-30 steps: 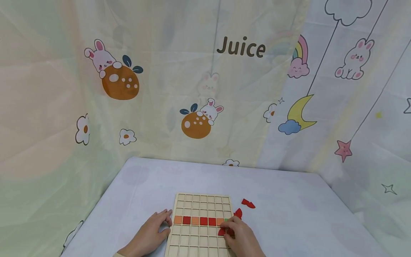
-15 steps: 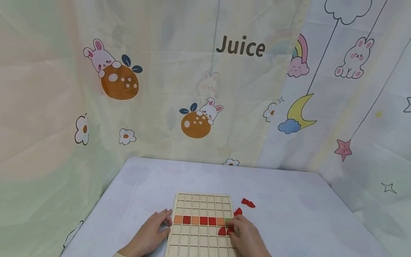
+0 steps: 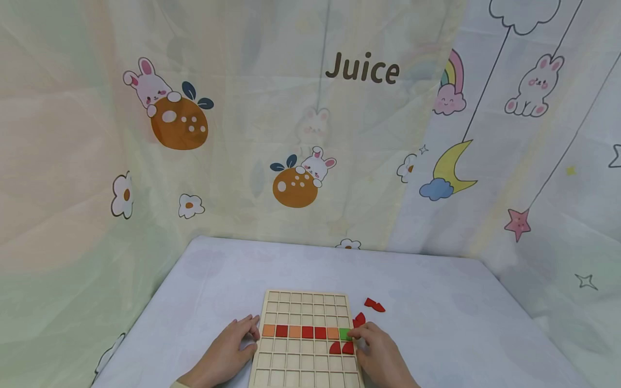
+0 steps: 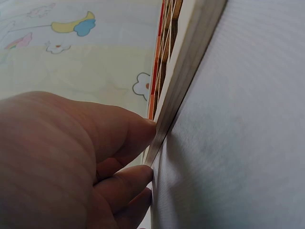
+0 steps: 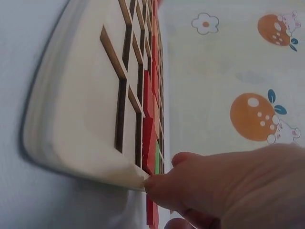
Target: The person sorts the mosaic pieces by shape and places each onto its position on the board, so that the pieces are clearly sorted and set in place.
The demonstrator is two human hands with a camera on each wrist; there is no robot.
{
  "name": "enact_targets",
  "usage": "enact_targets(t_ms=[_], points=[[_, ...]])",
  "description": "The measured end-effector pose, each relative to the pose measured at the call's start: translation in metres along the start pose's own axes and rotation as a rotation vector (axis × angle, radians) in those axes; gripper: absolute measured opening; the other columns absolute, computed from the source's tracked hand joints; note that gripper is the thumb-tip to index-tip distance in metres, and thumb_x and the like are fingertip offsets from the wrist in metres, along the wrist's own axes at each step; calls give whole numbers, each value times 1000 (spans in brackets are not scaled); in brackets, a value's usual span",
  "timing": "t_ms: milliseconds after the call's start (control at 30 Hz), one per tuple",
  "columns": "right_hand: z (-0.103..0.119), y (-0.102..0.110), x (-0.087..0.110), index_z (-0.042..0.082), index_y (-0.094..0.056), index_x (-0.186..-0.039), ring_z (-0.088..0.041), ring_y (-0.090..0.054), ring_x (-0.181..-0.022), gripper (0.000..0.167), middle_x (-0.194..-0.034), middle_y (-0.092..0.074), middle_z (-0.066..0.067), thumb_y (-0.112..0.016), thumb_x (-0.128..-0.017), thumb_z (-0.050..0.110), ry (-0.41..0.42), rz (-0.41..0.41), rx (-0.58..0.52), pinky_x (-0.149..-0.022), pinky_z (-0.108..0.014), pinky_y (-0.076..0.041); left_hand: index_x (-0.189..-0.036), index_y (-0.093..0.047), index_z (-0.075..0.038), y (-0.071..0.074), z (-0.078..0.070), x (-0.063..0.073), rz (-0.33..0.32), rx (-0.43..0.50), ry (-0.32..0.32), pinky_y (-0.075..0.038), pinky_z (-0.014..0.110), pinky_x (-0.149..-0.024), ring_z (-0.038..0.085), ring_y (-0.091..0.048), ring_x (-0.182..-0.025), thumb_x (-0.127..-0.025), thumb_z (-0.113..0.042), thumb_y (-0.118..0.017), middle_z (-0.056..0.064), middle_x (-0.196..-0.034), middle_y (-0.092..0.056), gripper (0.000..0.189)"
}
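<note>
A wooden grid board (image 3: 293,362) lies flat before me, one row filled with orange and red square tiles (image 3: 308,331) and ending in a green tile (image 3: 345,334) at the right. Just below that end sit two red quarter-round pieces (image 3: 335,348). The fingertips of my left hand (image 3: 225,349) rest against the board's left edge; the left wrist view shows thumb (image 4: 143,125) and fingers right at its side. My right hand (image 3: 383,353) is at the right edge, index finger beside the green tile, thumb (image 5: 159,186) at the board's corner. Nothing shows between its fingers.
Loose red pieces (image 3: 359,320) lie by the board's right edge, and others (image 3: 374,305) a little farther back. A pale cloth (image 3: 427,307) covers the table. Behind it hangs a printed curtain (image 3: 242,178) with rabbits and oranges.
My right hand has drawn right, off the row's end, uncovering the green tile and the red quarter-round pieces. My left hand stays at the board's left edge.
</note>
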State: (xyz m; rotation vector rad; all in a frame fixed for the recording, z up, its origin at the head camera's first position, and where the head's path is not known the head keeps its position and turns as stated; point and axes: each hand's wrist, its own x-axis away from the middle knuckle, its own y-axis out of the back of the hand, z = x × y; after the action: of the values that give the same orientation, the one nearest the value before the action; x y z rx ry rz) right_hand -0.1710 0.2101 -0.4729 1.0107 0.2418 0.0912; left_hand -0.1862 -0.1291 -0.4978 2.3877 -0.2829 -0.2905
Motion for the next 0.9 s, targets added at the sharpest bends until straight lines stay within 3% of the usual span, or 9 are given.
enact_targets(t_ms=[333,767,900], points=[[-1,1,0,17,-72,-104,-6,-51,-81,26,-95,-57,12,-74,-81,6,30,45,-26,-66,-22,-50,-85,-55,-20,0,-2,1,-9,-4,-8,-17,58,-118,38,-38,-139,-85,-4,-68,19,-141,-52,20],[-1,1,0,20,-73,-103,-7,-51,-80,23,-95,-58,11,-75,-82,11,-60,-29,14,-67,-25,-52,-84,-55,-20,1,-3,1,-6,0,0,-17,58,-118,38,-38,-139,-84,-4,-68,20,-141,-52,20],[-4,0,-3,20,-73,-103,-9,-52,-81,23,-95,-60,9,-76,-81,12,-138,-63,35,-71,-30,-54,-84,-55,-20,1,-4,1,-2,1,11,-17,58,-118,39,-38,-139,-84,-4,-68,19,-141,-52,20]])
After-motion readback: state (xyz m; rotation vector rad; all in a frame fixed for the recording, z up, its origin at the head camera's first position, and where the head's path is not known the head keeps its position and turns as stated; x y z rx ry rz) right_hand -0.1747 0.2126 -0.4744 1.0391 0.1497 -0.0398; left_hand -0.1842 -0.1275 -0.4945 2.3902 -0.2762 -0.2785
